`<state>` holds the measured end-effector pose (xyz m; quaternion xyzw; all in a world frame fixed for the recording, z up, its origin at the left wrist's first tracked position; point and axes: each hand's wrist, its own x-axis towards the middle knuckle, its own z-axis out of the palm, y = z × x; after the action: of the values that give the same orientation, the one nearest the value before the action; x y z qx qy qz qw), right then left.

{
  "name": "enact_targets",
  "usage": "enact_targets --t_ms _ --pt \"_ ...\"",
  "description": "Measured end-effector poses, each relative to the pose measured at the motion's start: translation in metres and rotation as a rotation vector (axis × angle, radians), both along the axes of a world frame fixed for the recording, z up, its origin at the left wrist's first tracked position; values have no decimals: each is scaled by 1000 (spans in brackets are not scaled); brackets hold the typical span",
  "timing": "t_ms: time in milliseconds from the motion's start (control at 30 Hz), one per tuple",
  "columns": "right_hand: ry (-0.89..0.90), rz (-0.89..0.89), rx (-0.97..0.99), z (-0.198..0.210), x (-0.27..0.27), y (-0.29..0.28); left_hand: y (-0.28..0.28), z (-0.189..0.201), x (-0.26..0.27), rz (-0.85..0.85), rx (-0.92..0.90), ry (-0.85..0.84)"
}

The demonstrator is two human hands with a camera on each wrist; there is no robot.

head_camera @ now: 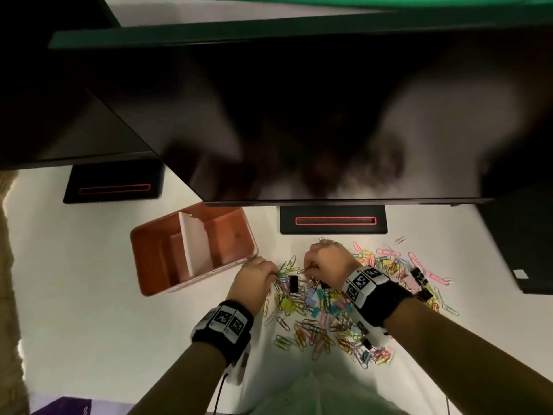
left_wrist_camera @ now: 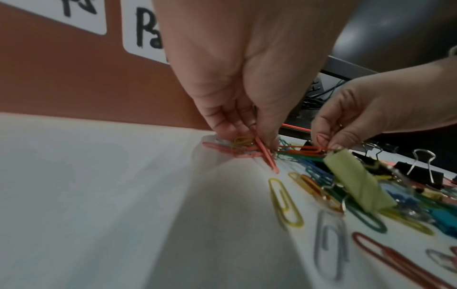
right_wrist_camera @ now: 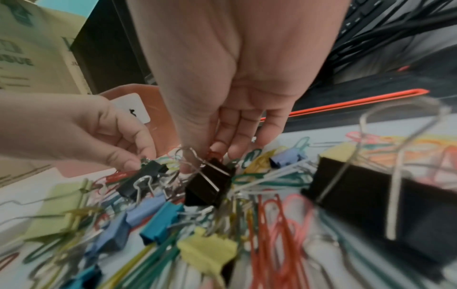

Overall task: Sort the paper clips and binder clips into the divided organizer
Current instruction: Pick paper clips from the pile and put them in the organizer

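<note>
Left hand (left_wrist_camera: 237,93): pinches paper clips (left_wrist_camera: 249,150) at pile (head_camera: 338,307) edge | Right hand (right_wrist_camera: 237,97): pinches a red clip | Organizer (head_camera: 149,283): left, empty | Advice: separate tangled clips before lifting.

Black wristbands (head_camera: 223,327) with white tags

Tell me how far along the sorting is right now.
Barely started: the organizer shows both compartments empty. In hand: the left hand pinches pink paper clips on the table, and the right hand has an orange paper clip in its grip. Left: nearly the whole mixed pile.
</note>
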<state>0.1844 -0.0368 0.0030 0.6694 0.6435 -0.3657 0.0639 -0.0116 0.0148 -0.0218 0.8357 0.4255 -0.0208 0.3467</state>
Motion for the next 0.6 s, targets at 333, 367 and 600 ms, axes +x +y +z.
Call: enact_targets --t_ms 333,367,600 --pt "107 -176 110 29 3 -11 -6 40 -13 139 14 -195" --pt "116 -178 144 35 2 -10 -6 46 -15 143 22 -218" --pt "267 -260 417 78 -23 23 3 97 -42 256 169 -351"
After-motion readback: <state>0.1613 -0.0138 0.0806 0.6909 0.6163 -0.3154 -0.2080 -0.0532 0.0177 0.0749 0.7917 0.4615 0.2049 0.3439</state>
